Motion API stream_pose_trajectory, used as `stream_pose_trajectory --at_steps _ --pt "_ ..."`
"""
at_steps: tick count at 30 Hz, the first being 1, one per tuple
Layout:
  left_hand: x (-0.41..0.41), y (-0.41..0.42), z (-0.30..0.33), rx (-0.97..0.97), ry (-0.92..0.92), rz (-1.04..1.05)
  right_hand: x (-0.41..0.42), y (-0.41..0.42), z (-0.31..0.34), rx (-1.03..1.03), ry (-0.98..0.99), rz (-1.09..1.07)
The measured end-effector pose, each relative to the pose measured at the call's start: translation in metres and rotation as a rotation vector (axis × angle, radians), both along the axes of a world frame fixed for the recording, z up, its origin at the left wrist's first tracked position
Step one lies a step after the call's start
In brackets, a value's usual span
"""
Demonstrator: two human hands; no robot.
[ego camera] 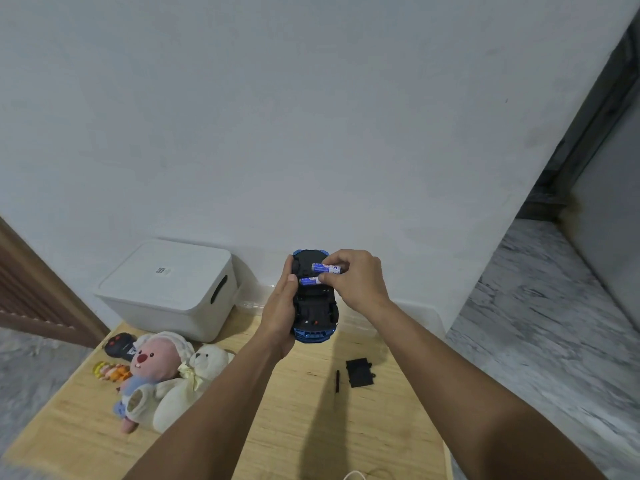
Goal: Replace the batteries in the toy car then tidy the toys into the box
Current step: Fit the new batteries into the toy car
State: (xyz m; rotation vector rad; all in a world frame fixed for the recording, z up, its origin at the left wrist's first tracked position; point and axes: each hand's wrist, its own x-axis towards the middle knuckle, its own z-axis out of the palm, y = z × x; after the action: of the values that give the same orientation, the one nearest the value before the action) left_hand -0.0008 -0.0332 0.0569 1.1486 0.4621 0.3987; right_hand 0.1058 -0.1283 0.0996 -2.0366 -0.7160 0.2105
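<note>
Holding the toy car (pixel 315 306) belly-up above the bench (pixel 277 410), my left hand (pixel 282 306) wraps its left flank, fingers curled along the edge, thumb near the chassis top. Black underside faces me, blue bodywork showing at the 12 and 6 o'clock ends. My right hand (pixel 353 278) is at 3 o'clock of the car, its grip pinched on two blue batteries (pixel 325 268); upper one lies across the chassis, lower one (pixel 310 280) just below it over the open battery bay. I cannot tell whether either is seated in the bay. On the bench at 5 o'clock from the car, well apart, lies the black battery cover (pixel 359 372), with a thin dark screwdriver (pixel 337 381) just beside it on its 9 o'clock side. White lidded box (pixel 169 289) sits at 9 o'clock of the car, against the wall, lid on. Below the box: pink plush (pixel 149 372) and white bear plush (pixel 194 379) touching each other, black remote (pixel 119 345) at 10 o'clock of the pink plush, small orange-yellow figure (pixel 110 371) at its 9 o'clock. White cable (pixel 353 475) at the bench's near edge.
</note>
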Motion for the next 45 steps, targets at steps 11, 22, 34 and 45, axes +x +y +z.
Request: stream_pose_trajectory --at_steps 11,22,34,45 --pt "0.001 -0.001 -0.002 -0.023 0.043 0.015 -0.001 0.005 -0.002 -0.045 0.009 0.048" --pt "-0.001 0.000 0.005 -0.066 0.048 -0.031 0.020 -0.014 -0.006 0.377 0.901 0.088" --pt "-0.004 0.000 0.014 -0.165 0.044 -0.062 0.031 -0.015 -0.002 0.375 0.899 0.125" --pt "-0.005 -0.003 0.019 -0.128 0.030 -0.069 0.014 -0.007 0.007 0.262 0.395 0.121"
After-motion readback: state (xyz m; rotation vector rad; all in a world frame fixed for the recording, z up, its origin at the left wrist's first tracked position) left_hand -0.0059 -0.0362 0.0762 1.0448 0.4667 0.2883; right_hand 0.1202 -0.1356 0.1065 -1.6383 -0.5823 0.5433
